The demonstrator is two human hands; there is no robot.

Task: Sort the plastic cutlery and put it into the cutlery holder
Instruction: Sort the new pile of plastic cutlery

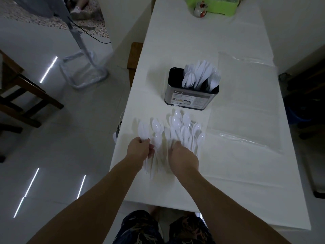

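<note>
— Both hands are down in the loose cutlery at the table's [228,182] near end. Which step is this?

— Sorting, I'd judge. The left hand [140,148] has its fingers curled round a small bunch of white pieces. The right hand [182,155] lies on the spoon pile [182,127], fingers bent into it; whether it holds any, I cannot tell.

— And next?

— Probably gathering one kind, handles aligned, then lifting it to the cutlery holder [191,95] just beyond, already partly filled with spoons, knives and forks standing upright.
</note>
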